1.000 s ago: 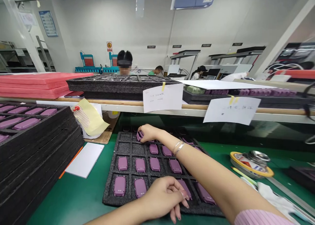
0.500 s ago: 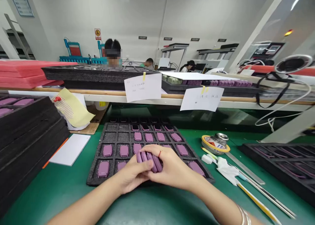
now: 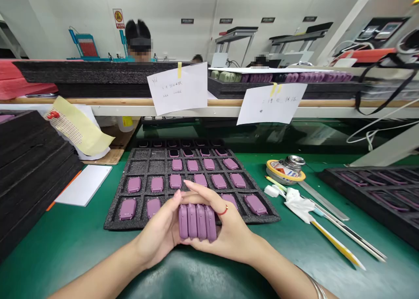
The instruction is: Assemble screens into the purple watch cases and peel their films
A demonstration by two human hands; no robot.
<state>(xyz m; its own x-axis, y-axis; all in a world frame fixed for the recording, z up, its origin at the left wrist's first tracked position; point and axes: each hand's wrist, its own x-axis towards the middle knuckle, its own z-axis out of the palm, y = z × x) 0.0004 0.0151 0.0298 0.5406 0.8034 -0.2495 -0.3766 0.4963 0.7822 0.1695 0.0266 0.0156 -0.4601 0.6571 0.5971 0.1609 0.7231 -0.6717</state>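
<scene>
Between my two hands stands a row of several purple smartwatch cases (image 3: 197, 222), pressed side by side with their narrow edges facing me. My left hand (image 3: 157, 240) cups the row's left end. My right hand (image 3: 231, 229), with a red ring band on one finger, wraps the right end, its fingers reaching over the top. Some fingertips behind and under the row are hidden. Just beyond lies a black foam tray (image 3: 157, 166) with purple cases in many of its compartments; those in the far rows show dark screens. My right hand covers part of the tray's near side.
Black foam trays (image 3: 32, 172) are stacked at left, near a white pad (image 3: 84, 185). At right lie a yellow-rimmed bowl (image 3: 271, 175), a steel ruler (image 3: 324, 201), a brush (image 3: 337, 244) and another tray (image 3: 366, 207). A shelf (image 3: 225, 111) with hanging papers crosses behind; people sit beyond.
The held row of cases has turned from slanted to upright and come nearer to me. My left thumb has lifted off its front, and the view has tilted down.
</scene>
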